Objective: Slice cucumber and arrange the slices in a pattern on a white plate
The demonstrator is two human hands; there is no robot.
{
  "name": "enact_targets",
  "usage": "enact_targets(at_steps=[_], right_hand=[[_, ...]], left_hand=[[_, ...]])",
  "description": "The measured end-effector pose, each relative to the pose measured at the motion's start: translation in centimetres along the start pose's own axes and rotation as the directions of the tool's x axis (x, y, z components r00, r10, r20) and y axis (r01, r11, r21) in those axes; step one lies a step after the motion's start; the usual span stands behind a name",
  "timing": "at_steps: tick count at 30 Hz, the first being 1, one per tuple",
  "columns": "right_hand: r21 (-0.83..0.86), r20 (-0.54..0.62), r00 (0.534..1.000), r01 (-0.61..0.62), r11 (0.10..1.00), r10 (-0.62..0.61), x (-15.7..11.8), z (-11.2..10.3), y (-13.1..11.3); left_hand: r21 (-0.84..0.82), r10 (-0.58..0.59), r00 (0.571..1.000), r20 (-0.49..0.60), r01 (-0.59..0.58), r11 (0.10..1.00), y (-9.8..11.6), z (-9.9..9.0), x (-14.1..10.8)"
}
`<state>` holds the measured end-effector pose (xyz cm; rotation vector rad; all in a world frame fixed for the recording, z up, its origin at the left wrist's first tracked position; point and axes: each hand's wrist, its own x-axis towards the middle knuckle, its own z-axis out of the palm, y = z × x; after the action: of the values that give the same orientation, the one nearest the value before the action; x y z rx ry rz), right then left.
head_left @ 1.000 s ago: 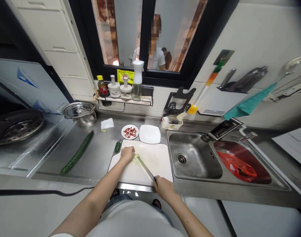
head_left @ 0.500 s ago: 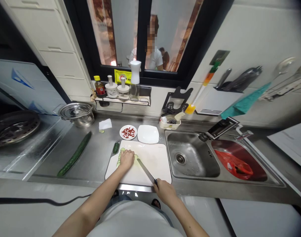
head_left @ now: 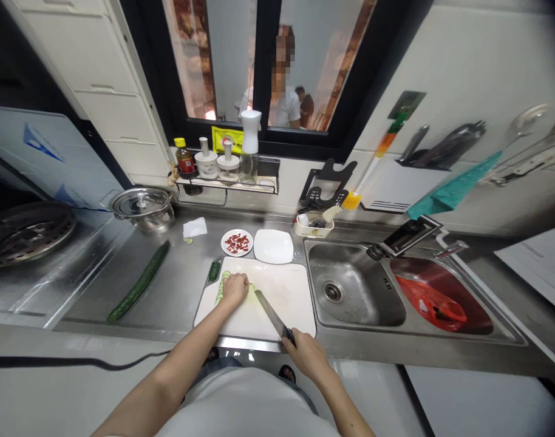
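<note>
My left hand [head_left: 235, 288] rests on the white cutting board [head_left: 286, 303], its fingers curled down over cucumber slices. A row of pale green cucumber slices [head_left: 221, 287] shows along the hand's left side, and a bit of cucumber [head_left: 252, 286] peeks out on the right; what lies beneath the palm is hidden. My right hand [head_left: 305, 352] is closed around the black handle of a knife [head_left: 271, 313]. The blade slants up and left across the board, its tip just right of my left hand. A dark green cucumber end piece [head_left: 214, 271] sits at the board's upper left corner.
A whole cucumber [head_left: 141, 282] lies on the steel counter to the left. Behind the board stand a plate of red chopped bits [head_left: 237, 243] and a white square dish [head_left: 273, 246]. The sink [head_left: 357, 315] adjoins on the right; a lidded pot [head_left: 145, 212] is back left.
The knife has shifted very slightly to the right, away from my left hand. My left hand stays at about the same spot on the cucumber slices.
</note>
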<state>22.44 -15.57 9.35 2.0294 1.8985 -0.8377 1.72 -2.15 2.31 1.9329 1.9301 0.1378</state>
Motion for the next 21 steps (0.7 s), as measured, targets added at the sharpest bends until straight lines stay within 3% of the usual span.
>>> enact_targets(at_steps=[14, 21], right_hand=[[0.039, 0.024, 1.0, -0.004, 0.999, 0.003, 0.3, -1.1, 0.3], [0.026, 0.03, 0.999, 0.012, 1.0, -0.012, 1.0, -1.1, 0.3]], left_hand=[[-0.25, -0.132, 0.989, 0.066, 0.144, 0.957, -0.9, -0.1, -0.7], [-0.372, -0.17, 0.985, 0.042, 0.173, 0.912, -2.5, -0.1, -2.7]])
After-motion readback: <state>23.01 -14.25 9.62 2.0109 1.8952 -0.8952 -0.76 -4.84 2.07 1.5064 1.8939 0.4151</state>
